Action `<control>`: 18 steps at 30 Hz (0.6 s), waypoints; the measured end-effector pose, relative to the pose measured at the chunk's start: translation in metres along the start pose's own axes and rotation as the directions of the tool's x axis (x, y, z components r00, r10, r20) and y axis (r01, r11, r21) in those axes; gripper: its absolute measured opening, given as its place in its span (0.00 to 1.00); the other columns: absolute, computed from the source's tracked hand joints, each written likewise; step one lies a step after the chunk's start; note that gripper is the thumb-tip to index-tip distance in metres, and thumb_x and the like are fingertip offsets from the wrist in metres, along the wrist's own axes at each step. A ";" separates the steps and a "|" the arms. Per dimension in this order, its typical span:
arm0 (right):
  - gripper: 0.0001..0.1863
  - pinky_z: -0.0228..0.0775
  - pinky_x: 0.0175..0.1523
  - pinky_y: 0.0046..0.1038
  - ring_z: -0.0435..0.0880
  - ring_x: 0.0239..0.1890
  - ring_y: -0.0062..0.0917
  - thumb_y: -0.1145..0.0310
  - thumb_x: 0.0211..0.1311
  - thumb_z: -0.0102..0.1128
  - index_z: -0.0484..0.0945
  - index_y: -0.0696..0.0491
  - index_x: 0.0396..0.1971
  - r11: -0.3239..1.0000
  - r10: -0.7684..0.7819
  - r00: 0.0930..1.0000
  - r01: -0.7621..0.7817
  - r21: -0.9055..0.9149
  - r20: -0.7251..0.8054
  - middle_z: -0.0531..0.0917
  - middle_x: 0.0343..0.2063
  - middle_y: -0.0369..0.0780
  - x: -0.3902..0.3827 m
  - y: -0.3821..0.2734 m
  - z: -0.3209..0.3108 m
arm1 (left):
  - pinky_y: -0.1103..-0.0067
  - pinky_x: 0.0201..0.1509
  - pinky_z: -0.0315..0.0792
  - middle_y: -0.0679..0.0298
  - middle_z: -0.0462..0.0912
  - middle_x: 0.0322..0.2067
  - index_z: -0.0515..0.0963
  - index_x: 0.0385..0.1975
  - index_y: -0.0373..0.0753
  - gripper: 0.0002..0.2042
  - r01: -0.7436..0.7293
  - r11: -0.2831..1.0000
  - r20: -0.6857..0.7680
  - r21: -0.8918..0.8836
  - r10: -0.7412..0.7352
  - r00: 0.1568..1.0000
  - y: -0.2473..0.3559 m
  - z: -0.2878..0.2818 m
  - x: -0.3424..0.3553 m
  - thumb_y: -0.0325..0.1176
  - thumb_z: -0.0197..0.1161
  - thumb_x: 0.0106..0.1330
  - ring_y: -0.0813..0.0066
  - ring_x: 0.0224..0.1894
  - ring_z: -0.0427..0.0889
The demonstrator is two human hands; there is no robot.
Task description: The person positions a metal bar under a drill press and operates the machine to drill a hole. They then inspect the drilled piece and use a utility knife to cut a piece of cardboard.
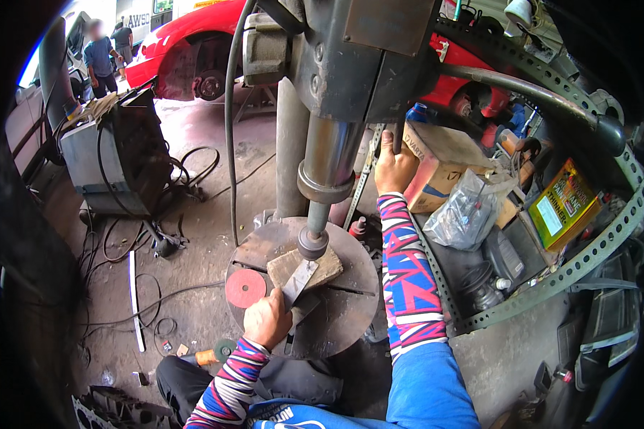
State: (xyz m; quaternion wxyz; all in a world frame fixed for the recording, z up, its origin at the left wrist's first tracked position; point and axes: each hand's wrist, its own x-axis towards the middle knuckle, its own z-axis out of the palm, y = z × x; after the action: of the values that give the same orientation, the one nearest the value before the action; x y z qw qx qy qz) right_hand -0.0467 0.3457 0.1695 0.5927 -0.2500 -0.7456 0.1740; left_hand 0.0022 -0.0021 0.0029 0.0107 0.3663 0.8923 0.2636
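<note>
My left hand point(267, 319) is closed on one end of a flat metal strip point(298, 284). The strip's other end lies on a wooden block point(329, 269), right below the chuck point(313, 243) of a drill press point(334, 154). Whether a bit touches the metal is too small to tell. The block rests on the round press table point(354, 307), with a red abrasive disc point(245, 288) to its left. Raised beside the press head, my right hand point(395, 170) wraps round a dark feed lever point(398, 140), its thumb pointing up.
On the right, a perforated metal shelf point(551, 293) holds a cardboard box point(444, 161), a plastic bag point(465, 214) and a yellow-green can point(565, 204). A grey machine point(114, 161) and cables stand left. An angle grinder point(215, 353) lies near my leg. Behind are a red car point(186, 43) and people point(100, 57).
</note>
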 end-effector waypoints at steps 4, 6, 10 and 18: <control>0.30 0.71 0.34 0.45 0.84 0.28 0.48 0.42 0.70 0.56 0.83 0.56 0.23 1.000 0.029 1.000 -0.029 0.010 0.000 0.84 0.21 0.49 -0.001 -0.001 0.000 | 0.57 0.31 0.78 0.46 0.81 0.21 0.72 0.33 0.35 0.12 -0.011 1.000 -0.020 -0.007 0.011 1.000 0.000 0.001 0.001 0.33 0.65 0.54 0.44 0.27 0.85; 0.31 0.70 0.33 0.44 0.83 0.27 0.48 0.43 0.71 0.56 0.83 0.59 0.23 0.996 -0.038 0.998 0.043 0.082 -0.056 0.83 0.20 0.50 -0.001 -0.003 0.000 | 0.57 0.31 0.78 0.46 0.81 0.21 0.72 0.33 0.35 0.12 -0.014 1.000 -0.027 -0.013 0.014 1.000 0.000 0.001 0.000 0.33 0.65 0.54 0.44 0.26 0.84; 0.30 0.71 0.33 0.44 0.84 0.28 0.48 0.44 0.71 0.57 0.84 0.57 0.24 0.998 -0.027 0.999 0.030 0.062 -0.044 0.84 0.20 0.50 -0.001 -0.005 -0.001 | 0.57 0.31 0.78 0.46 0.81 0.21 0.72 0.33 0.35 0.12 -0.012 1.000 -0.022 -0.008 0.011 1.000 0.000 0.001 0.000 0.33 0.65 0.54 0.44 0.26 0.84; 0.28 0.71 0.31 0.44 0.84 0.26 0.49 0.45 0.71 0.57 0.84 0.56 0.23 0.995 -0.090 0.994 0.092 0.037 -0.061 0.83 0.20 0.50 0.000 -0.001 0.001 | 0.57 0.31 0.78 0.47 0.81 0.21 0.72 0.33 0.35 0.13 -0.018 1.000 -0.019 -0.020 0.018 1.000 -0.004 0.004 0.000 0.33 0.67 0.54 0.44 0.27 0.84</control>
State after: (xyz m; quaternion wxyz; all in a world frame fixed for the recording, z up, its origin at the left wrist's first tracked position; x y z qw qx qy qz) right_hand -0.0477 0.3456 0.1699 0.6268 -0.2091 -0.7346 0.1538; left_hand 0.0004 -0.0023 -0.0023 0.0035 0.3716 0.8863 0.2762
